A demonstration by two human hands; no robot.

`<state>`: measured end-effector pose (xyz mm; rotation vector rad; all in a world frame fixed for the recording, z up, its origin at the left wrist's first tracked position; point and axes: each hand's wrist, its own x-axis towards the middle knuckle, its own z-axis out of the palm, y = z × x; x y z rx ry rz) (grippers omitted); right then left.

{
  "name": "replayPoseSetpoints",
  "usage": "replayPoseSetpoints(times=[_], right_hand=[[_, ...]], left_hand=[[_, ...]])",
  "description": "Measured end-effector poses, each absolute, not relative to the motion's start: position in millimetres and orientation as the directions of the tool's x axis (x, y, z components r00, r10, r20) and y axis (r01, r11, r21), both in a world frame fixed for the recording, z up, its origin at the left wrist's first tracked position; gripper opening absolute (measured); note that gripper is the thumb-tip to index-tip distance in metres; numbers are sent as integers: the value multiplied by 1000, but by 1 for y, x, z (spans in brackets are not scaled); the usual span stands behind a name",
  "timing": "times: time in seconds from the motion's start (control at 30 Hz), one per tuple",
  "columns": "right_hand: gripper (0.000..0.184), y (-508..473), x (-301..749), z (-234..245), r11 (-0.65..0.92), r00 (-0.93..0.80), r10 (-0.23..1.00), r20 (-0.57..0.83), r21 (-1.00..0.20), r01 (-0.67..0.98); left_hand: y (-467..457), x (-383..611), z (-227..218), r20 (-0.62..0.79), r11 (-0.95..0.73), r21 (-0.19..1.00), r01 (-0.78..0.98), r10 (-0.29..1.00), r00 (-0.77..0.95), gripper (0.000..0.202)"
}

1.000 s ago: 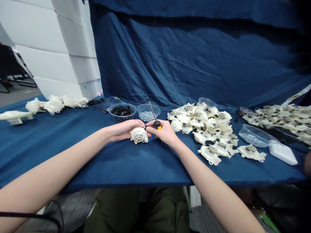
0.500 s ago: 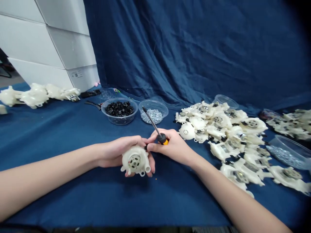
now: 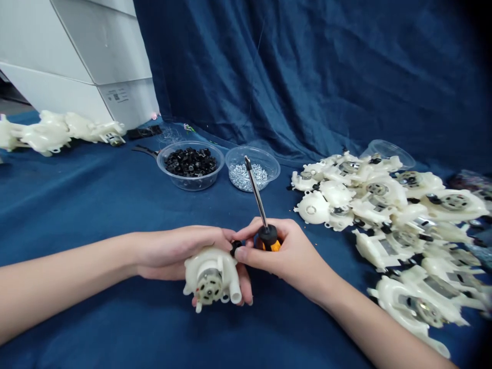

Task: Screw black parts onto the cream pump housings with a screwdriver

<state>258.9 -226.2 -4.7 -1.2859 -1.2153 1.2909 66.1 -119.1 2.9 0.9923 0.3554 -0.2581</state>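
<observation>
My left hand [image 3: 179,252] is wrapped round a cream plastic housing [image 3: 203,260] with a round metal motor [image 3: 209,286] set in it. The motor side faces me, and a short spout points to the lower right. In my right hand [image 3: 294,256] is a screwdriver [image 3: 268,233] with a black and orange handle, its shaft slanting up and away. The same hand's thumb and forefinger pinch a small black part [image 3: 236,248] against the housing's upper right edge. How the black part meets the housing is partly hidden by the fingers.
Ahead stand a clear tub [image 3: 192,183] of small black parts and another tub [image 3: 273,171] of silvery screws. Many similar housings [image 3: 378,192] are heaped at the right. More housings [image 3: 49,134] lie at the far left, before white boxes [image 3: 115,56]. A blue curtain [image 3: 307,72] hangs behind.
The view has shifted closer and a little left. The housing has tilted in my left hand, showing its motor and spout from a different angle. Both hands keep their holds.
</observation>
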Motion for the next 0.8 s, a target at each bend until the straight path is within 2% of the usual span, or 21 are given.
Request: replayPoseSetpoints(times=[0.1,0.2,0.3,0.4,0.5,0.57,0.63,0.8], right_hand=[[23,-227,259,-5,-114,-29,993,-115,-993,25],[22,-227,258,-4,-118,-43,992,-119,-993,20],[30,-228,256,0,-108,-35,993,-110,-993,49],[33,-230,262,9,-88,94,993,-77,-990,114],[32,-224,279,22,-38,303,952,46,-963,267],[34,-209,295,35,-47,301,946,123,-864,501],[33,-186,308,49,-68,214,964,159,-629,774],[13,-121,313,73,-152,228,956,185,-352,923]], left_hand=[[-122,65,5,-429,552,736,392,-67,901,34],[-123,64,8,-442,529,756,386,-24,897,34],[-123,63,9,-435,507,777,372,7,900,28],[-121,63,9,-410,496,798,342,32,912,32],[-118,63,7,-391,499,812,304,79,917,44],[-115,63,6,-379,523,812,259,135,915,51],[-113,63,4,-360,557,807,196,202,911,53],[-106,60,-4,-316,574,815,79,326,891,49]])
